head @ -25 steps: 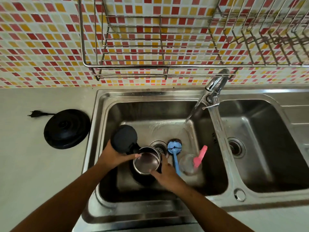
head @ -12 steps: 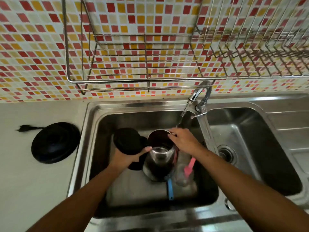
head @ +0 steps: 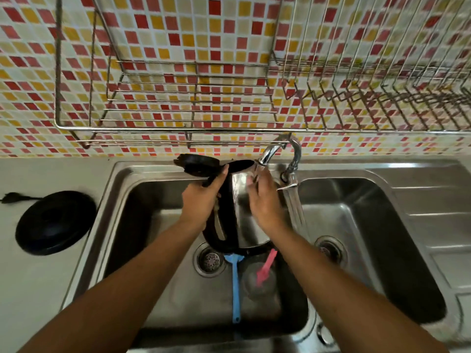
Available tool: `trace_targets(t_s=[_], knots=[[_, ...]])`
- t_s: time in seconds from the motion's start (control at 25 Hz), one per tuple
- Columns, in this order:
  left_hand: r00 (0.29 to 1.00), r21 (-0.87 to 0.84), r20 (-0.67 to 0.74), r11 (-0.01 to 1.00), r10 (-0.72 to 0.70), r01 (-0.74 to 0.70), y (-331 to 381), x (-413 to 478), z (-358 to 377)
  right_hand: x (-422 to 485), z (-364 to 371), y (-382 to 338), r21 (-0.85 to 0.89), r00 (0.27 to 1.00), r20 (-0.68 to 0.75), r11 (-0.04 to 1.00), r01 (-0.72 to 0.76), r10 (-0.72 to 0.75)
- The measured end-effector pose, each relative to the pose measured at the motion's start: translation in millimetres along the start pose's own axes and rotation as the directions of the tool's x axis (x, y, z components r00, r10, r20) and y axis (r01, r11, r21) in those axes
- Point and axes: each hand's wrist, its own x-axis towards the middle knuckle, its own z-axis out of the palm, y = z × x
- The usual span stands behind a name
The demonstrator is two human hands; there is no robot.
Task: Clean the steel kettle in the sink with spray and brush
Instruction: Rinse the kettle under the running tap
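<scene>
— Entry: legible text, labels, brands, numbers, signs?
— None can be read.
— Steel kettle [head: 244, 230]?
— Shiny body, motion-blurred; no mark can be made out.
— Black base [head: 54, 222] on the counter?
— Dark surface; no lettering can be made out.
— Blue brush handle [head: 235, 284]?
— Plain as far as it shows.

Person's body, seen from above: bare left hand [head: 201, 200] and bare right hand [head: 265, 203], with uncovered left forearm [head: 142, 271] and right forearm [head: 339, 276], slender, visible wrist to elbow.
</scene>
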Motion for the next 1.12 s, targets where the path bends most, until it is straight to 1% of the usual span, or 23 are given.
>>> trace_targets(t_s=[0.08, 0.12, 0.16, 0.2, 0.24, 0.28, 0.32, 0.36, 0.44, 0.48, 0.52, 0.56, 0.6, 0.64, 0.68, 0.72, 0.76, 0.8, 0.88, 0.92, 1.0, 1.08, 1.12], knots=[[0.999, -0.095, -0.006, 0.995, -0.044, 0.043, 3, -7, 5, -17, 13, 5, -0.258, 0.973, 0.0, 0.94, 0.221, -0.229], [0.999, -0.118, -0.004, 0.992, -0.037, 0.037, 3, -11, 8, -22, 14, 13, -0.295, 0.953, 0.021, 0.909, 0.293, -0.301], [1.0, -0.117, -0.001, 0.993, -0.024, 0.024, 3, -15, 11, -21, 12, 22, -0.268, 0.956, 0.022, 0.919, 0.288, -0.293], [1.0, -0.104, 0.002, 0.995, -0.008, 0.008, 1, -19, 13, -18, 7, 25, -0.149, 0.979, -0.011, 0.969, 0.199, -0.203], [1.0, -0.09, 0.005, 0.996, 0.003, -0.003, 1, -25, 13, -9, 4, 31, 0.033, 0.998, -0.022, 0.997, 0.066, -0.066], [1.0, -0.077, 0.006, 0.997, 0.02, -0.02, 1, -29, 13, 1, 3, 32, 0.172, 0.998, -0.037, 0.985, -0.035, 0.042], [0.999, -0.072, 0.006, 0.997, 0.036, -0.036, 1, -30, 13, 8, 2, 26, 0.227, 0.994, -0.058, 0.971, -0.073, 0.088], [0.999, -0.076, 0.008, 0.996, 0.05, -0.05, 1, -29, 13, 7, 5, 18, 0.169, 0.993, -0.104, 0.985, -0.046, 0.064], [0.997, -0.072, 0.013, 0.994, 0.078, -0.076, 2, -28, 9, -10, 17, 7, -0.056, 0.984, -0.151, 0.995, 0.084, -0.092], [0.995, -0.056, 0.024, 0.994, 0.096, -0.095, 2, -27, 7, -21, 21, 11, -0.121, 0.974, -0.151, 0.981, 0.154, -0.171], [0.992, -0.04, 0.042, 0.993, 0.115, -0.113, 1, -26, 5, -34, 22, 19, -0.106, 0.971, -0.132, 0.977, 0.184, -0.198], [0.99, -0.031, 0.063, 0.991, 0.128, -0.127, 1, -27, 3, -45, 20, 26, -0.029, 0.984, -0.108, 0.99, 0.138, -0.14], [0.987, -0.023, 0.083, 0.99, 0.139, -0.137, 0, -28, 0, -49, 17, 34, 0.137, 0.996, -0.081, 0.99, -0.016, 0.027], [0.982, 0.007, 0.107, 0.988, 0.153, -0.155, -2, -30, -3, -45, 15, 40, 0.33, 0.965, -0.006, 0.911, -0.246, 0.262], [0.974, 0.04, 0.137, 0.981, 0.183, -0.19, -4, -33, -6, -38, 9, 43, 0.458, 0.881, 0.104, 0.765, -0.454, 0.461], [0.958, 0.074, 0.176, 0.967, 0.227, -0.243, -3, -39, -9, -34, 0, 44, 0.54, 0.823, 0.235, 0.634, -0.553, 0.517], [0.934, 0.109, 0.218, 0.944, 0.284, -0.312, -3, -44, -12, -25, -7, 48, 0.561, 0.803, 0.338, 0.58, -0.59, 0.49], [0.913, 0.136, 0.254, 0.923, 0.319, -0.36, -5, -46, -15, -15, -17, 46, 0.557, 0.793, 0.407, 0.565, -0.608, 0.453], [0.884, 0.147, 0.296, 0.897, 0.362, -0.416, -6, -47, -20, 1, -39, 33, 0.528, 0.771, 0.531, 0.574, -0.626, 0.352], [0.88, 0.143, 0.311, 0.897, 0.36, -0.417, -7, -45, -24, 4, -51, 27, 0.501, 0.757, 0.571, 0.596, -0.628, 0.318], [0.885, 0.122, 0.327, 0.913, 0.333, -0.389, -9, -40, -30, 4, -68, 27, 0.426, 0.738, 0.577, 0.643, -0.637, 0.349], [0.854, 0.116, 0.393, 0.903, 0.34, -0.413, -1, -41, -33, -2, -75, 32, 0.446, 0.762, 0.534, 0.644, -0.621, 0.365], [0.827, 0.13, 0.443, 0.888, 0.346, -0.441, 7, -44, -33, -7, -75, 35, 0.485, 0.776, 0.519, 0.624, -0.613, 0.358]])
